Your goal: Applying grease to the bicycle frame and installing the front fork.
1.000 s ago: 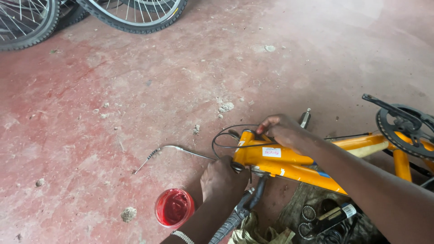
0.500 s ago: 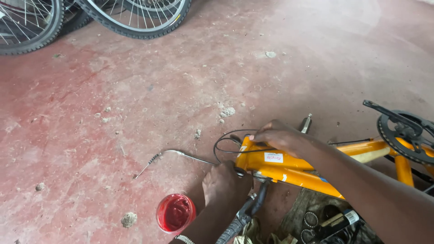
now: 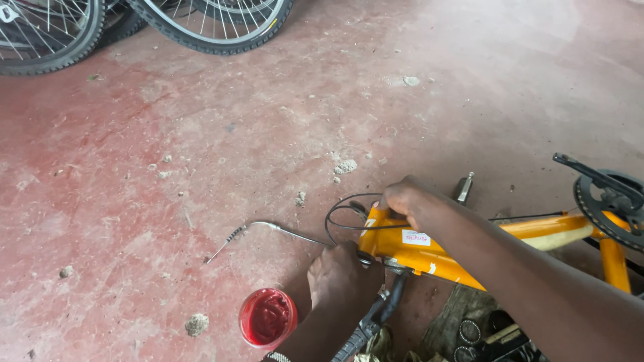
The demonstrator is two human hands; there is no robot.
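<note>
Both hands on the yellow bike frame (image 3: 429,258), lying on the floor.
Right hand (image 3: 406,200) clamped on the frame's head end; left hand (image 3: 342,278) closed at its underside, red grease tub (image 3: 267,317) just beside.

Two spoked bicycle wheels with black tyres (image 3: 215,30) are lying far left on the stained red concrete floor (image 3: 201,147) — small grey stones (image 3: 196,324) are scattering across it.

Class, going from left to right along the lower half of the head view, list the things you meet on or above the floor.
Bent metal cable end → red tub of grease → left hand → right hand → black chainring.
</note>
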